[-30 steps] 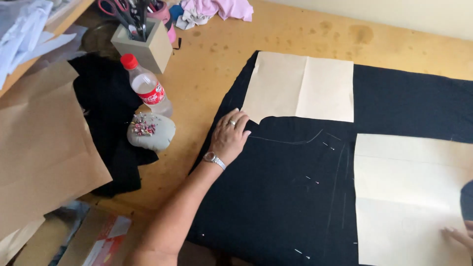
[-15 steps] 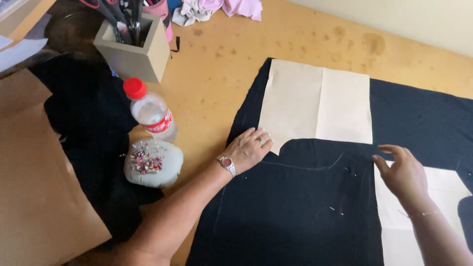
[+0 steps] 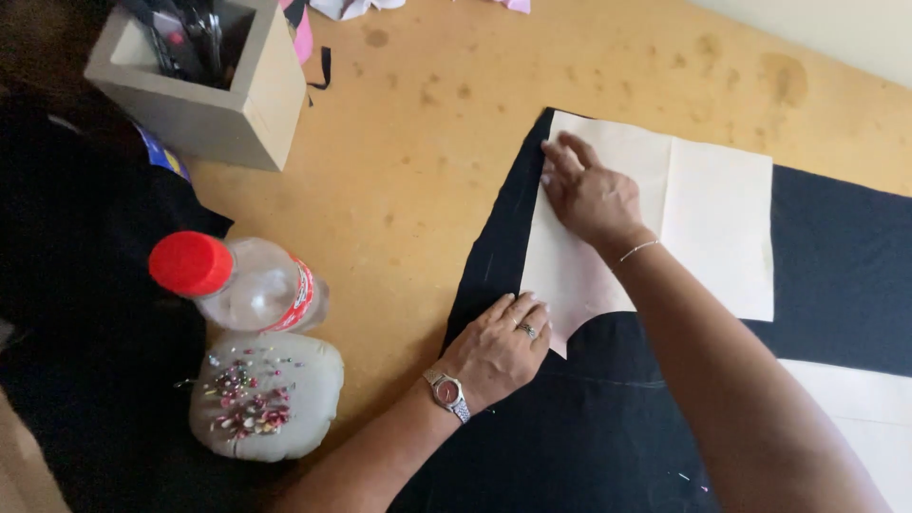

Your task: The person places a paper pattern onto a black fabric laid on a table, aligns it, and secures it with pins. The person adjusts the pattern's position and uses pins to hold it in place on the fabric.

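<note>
Pressing paper pattern (image 3: 708, 223), left hands (image 3: 502, 344) bottom corner, right hands (image 3: 587, 194) top

You're at a sewing workshop bench (image 3: 408, 190): paper pattern (image 3: 703, 228) on black fabric (image 3: 836, 275), a pincushion (image 3: 266, 394) left of it.

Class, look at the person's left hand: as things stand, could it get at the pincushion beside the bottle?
Probably yes. The left hand rests on the black cloth, and only bare table lies between it and the pincushion; the bottle stands behind.
</note>
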